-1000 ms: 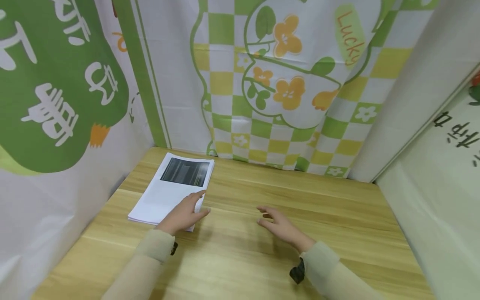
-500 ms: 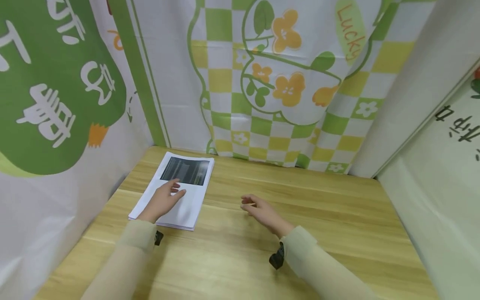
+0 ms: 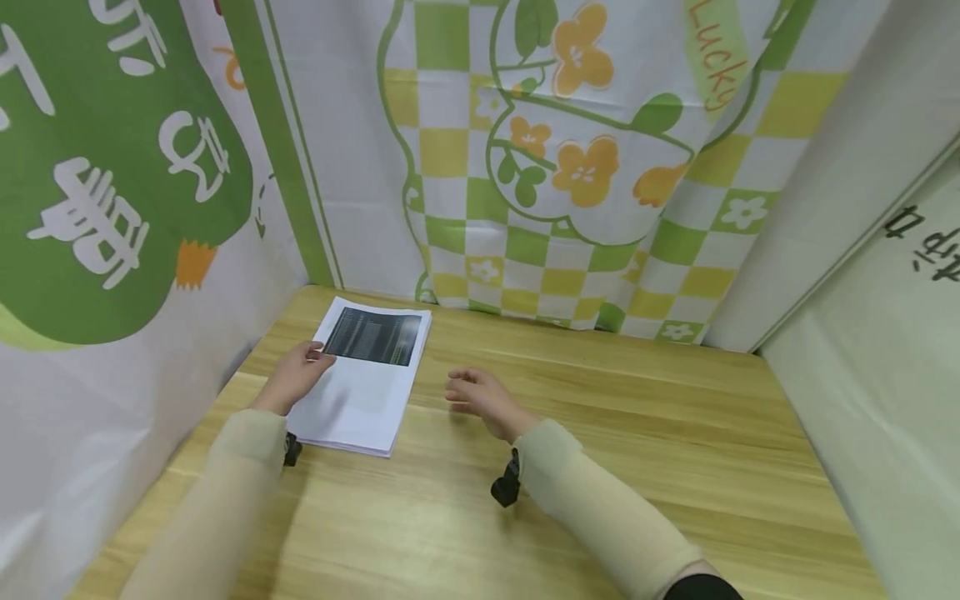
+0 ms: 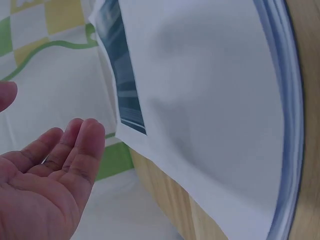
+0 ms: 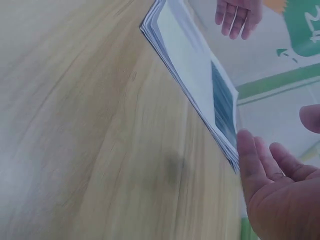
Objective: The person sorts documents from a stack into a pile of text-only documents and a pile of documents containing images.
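A stack of white paper sheets (image 3: 360,400) lies on the left part of the wooden table, its top page carrying a dark printed picture (image 3: 372,336). Over the stack's left edge hovers my left hand (image 3: 291,375), thumb and fingers apart in the left wrist view, holding nothing. To the right of the stack is my right hand (image 3: 486,398), raised above the table with its fingers loosely bent and nothing in them. The right wrist view shows a gap between the right thumb and fingers (image 5: 247,155); the layered edges of the stack (image 5: 185,90) show beyond.
The wooden table (image 3: 600,442) is bounded by a checked, flowered curtain (image 3: 540,208) at the back. A green and white cloth (image 3: 150,208) hangs at the left and a white sheet (image 3: 885,358) at the right. Each wrist bears a black device (image 3: 506,482).
My left hand has moved left across the stack from its right side to its left edge. My right hand has come left and farther forward, toward the stack. The stack has stayed in place.
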